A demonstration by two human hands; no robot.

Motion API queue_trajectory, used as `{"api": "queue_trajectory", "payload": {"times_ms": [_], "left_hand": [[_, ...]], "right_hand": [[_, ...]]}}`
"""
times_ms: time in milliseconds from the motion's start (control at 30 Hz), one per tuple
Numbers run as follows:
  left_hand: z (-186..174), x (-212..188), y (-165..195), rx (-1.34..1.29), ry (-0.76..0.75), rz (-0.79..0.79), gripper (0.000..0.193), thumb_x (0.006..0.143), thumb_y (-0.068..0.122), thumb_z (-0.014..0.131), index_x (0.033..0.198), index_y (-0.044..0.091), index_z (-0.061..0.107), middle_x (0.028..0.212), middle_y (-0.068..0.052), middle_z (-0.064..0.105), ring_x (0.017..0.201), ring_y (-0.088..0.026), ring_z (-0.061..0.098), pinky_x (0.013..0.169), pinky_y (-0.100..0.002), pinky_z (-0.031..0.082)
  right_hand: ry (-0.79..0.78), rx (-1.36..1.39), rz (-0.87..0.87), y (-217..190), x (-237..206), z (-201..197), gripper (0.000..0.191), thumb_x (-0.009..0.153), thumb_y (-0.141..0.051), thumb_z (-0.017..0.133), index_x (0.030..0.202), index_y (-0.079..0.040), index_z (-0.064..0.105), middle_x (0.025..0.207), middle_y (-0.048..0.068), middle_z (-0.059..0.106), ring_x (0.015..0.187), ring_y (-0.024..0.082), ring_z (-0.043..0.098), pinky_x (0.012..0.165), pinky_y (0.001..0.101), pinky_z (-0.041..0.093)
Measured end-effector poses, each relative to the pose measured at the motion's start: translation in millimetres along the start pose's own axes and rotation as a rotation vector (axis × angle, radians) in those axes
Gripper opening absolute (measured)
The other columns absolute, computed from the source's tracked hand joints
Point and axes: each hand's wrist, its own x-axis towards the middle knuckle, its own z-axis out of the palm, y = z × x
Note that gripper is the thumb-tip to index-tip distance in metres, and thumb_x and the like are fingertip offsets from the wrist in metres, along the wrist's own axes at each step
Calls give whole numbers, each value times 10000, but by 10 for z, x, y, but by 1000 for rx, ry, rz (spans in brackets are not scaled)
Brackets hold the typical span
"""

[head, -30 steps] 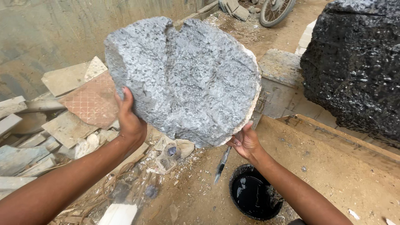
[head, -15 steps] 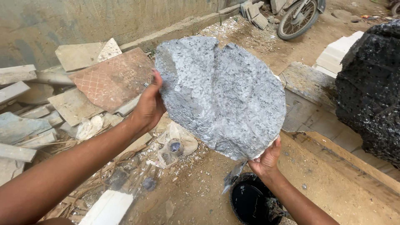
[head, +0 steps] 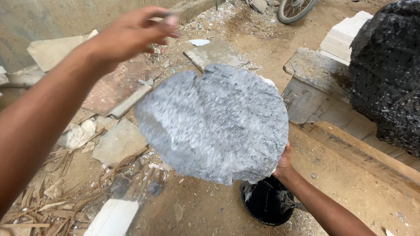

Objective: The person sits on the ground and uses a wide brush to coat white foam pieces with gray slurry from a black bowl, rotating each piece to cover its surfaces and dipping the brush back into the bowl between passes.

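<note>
Grey slab (head: pixel 214 122) held one-handed over the dirt floor (head: pixel 350 188) — left hand (head: pixel 131 32) lifted off it.

Right hand (head: pixel 283 162) has its grip closed on the slab's lower right edge, fingers hidden behind; the left hand's grip is released, fingers loosely spread, well apart above the slab's upper left. The slab hangs face-on, above a black bucket (head: pixel 264 203). Judgement: one hand at the rim leaves it prone to tipping — better to bring the free hand to the opposite edge and keep it near the body. No packages, labels or signs to note; only white blocks (head: pixel 339 39) at the far right, a dark rough boulder (head: pixel 389 74) beside them.
</note>
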Motion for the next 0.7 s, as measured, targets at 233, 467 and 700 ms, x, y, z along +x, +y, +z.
{"api": "queue_trajectory", "payload": {"times_ms": [233,467,700], "left_hand": [[1001,736,165,458,-531,0,1119,749,904,244,1597,176,311,1662,-179,242,1544,-369,202,1199,-667,174],[1461,923,-258,394,-800,-161,1259,611,913,481,1628,237,175,1616,-258,259,1479,-466,293,1167,-662,281],[1664,763,-566,144,-994,-305,1199,580,858,553,1606,307,264,1620,-221,316,1445,-467,408,1147,-624,344]], "right_hand": [[-178,6,218,132,92,41,1183,561,-632,896,1491,-55,444,1409,219,569,1261,430,566,1058,617,466],[-206,-24,301,141,33,57,1098,609,-538,909,1486,-53,459,1422,189,571,1310,398,541,1124,603,417],[-348,-197,287,72,-21,113,1309,583,-596,909,1594,-67,268,1546,211,444,1416,398,441,1165,589,373]]}}
